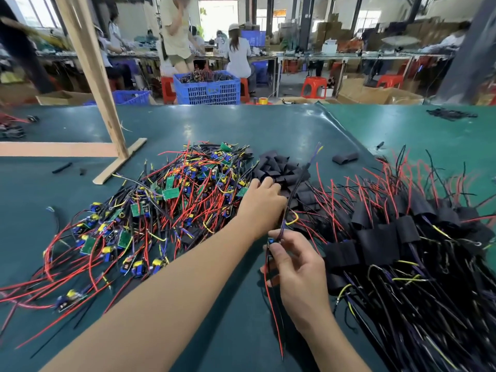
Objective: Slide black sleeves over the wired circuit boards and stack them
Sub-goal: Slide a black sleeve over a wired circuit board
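My right hand (298,267) pinches a wired circuit board (270,244) above the tabletop (241,130) while my left hand (261,202), apparently curled, reaches the black sleeves (279,167); dangling wires could snag neighbouring piles.

A glossy green mat (241,124), smooth and catching window light, covers the table. Matt black sleeves (279,167) lie beside green circuit boards (171,193) with shiny plastic-coated red wires (88,260). A bare, unfinished wooden post (94,76) stands behind; a blue plastic crate (209,89) has latticed walls.
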`<state>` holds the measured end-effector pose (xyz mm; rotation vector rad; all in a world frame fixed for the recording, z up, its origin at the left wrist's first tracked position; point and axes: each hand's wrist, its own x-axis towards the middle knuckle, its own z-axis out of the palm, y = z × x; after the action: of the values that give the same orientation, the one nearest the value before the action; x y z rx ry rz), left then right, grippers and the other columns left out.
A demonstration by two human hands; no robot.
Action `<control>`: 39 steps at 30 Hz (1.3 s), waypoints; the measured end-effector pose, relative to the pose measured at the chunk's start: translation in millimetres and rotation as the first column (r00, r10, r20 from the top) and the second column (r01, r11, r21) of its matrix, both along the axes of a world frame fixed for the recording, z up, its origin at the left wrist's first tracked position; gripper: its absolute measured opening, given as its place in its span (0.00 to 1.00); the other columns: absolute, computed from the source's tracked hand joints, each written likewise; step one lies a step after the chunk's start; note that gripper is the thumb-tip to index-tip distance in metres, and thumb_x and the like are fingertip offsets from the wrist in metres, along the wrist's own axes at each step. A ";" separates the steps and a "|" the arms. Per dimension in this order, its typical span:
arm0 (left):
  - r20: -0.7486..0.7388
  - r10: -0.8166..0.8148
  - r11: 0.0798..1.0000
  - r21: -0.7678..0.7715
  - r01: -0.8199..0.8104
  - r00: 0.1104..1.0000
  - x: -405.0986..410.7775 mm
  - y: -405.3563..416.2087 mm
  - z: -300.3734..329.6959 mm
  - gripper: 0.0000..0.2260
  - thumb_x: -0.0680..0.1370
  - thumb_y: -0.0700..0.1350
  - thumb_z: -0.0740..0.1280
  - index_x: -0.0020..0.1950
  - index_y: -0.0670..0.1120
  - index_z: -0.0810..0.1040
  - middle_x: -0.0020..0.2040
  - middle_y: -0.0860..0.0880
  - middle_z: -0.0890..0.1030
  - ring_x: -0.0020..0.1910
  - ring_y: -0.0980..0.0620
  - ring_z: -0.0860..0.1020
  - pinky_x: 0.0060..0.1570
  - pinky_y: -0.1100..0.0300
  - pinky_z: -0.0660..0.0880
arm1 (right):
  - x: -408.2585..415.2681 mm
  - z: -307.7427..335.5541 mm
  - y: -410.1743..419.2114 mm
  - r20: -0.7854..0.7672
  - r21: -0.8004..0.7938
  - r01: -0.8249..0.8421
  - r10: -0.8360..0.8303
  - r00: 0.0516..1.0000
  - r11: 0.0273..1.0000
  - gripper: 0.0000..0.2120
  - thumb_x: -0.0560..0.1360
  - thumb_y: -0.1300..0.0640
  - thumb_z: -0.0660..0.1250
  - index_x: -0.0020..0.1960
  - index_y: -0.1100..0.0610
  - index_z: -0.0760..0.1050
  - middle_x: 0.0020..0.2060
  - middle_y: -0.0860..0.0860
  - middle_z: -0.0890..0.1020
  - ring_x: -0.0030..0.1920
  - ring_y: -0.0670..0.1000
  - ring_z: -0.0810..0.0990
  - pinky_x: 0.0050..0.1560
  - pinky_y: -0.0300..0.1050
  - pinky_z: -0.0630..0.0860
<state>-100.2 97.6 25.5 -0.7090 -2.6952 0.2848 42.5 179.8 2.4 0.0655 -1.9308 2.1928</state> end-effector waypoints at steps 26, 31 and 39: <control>0.033 0.158 0.725 0.674 -0.139 0.987 137.6 -70.3 -32.8 0.13 0.72 0.46 0.76 0.55 0.43 0.84 0.51 0.44 0.80 0.50 0.41 0.77 0.53 0.48 0.75 | 5.3 -0.8 3.1 -0.025 0.041 0.109 -0.108 0.994 0.993 0.10 0.80 0.66 0.63 0.49 0.53 0.78 0.39 0.53 0.80 0.31 0.54 0.81 0.28 0.41 0.76; 0.135 -0.004 0.651 0.752 -0.100 0.991 139.9 -76.2 -35.1 0.09 0.77 0.41 0.70 0.56 0.45 0.84 0.53 0.49 0.82 0.56 0.48 0.77 0.61 0.63 0.67 | 5.4 -1.5 3.5 -0.015 0.011 0.104 -0.104 0.994 0.995 0.09 0.80 0.65 0.63 0.50 0.53 0.78 0.41 0.57 0.82 0.30 0.52 0.81 0.26 0.41 0.75; 0.161 -0.033 0.717 0.691 -0.089 0.986 144.5 -103.0 -29.7 0.18 0.75 0.52 0.74 0.63 0.48 0.81 0.56 0.53 0.82 0.57 0.51 0.74 0.62 0.57 0.69 | 4.0 -2.3 2.1 -0.119 0.022 0.166 -0.162 0.980 0.986 0.09 0.80 0.65 0.64 0.51 0.51 0.77 0.41 0.49 0.84 0.39 0.49 0.83 0.39 0.48 0.82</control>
<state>44.3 -5.5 -4.2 -0.4548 -2.6412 -0.7996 46.5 181.9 0.1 0.0380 -1.8381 2.0069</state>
